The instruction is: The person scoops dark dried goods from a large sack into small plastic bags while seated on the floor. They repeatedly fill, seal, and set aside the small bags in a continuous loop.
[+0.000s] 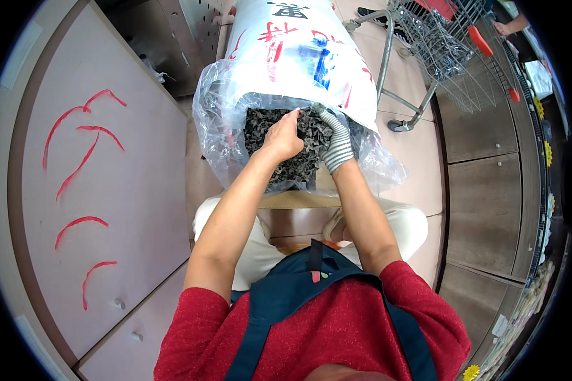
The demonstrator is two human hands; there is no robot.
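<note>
A large white woven sack point(295, 57) with red, blue and black marks lies before me, a clear plastic liner point(219, 138) spilling from its mouth. Dark, curled dried pieces, which look like dried black fungus point(295, 166), fill the box-shaped space at the opening. My bare left hand point(283, 138) rests over the middle of the pieces with its index finger extended; whether it pinches any is hidden. At the right side of the pile is my right hand point(334, 138) in a grey-and-white striped glove, its fingers curled against dark pieces. A cardboard edge point(300, 200) shows between my knees.
A wire shopping cart point(438, 52) with red handle parts stands at the upper right, near another person's hand point(505, 27) and dark shoes point(376, 15). Pale cabinet doors point(105, 181) with red marks line the left. Brown cabinets point(481, 205) under shelves line the right.
</note>
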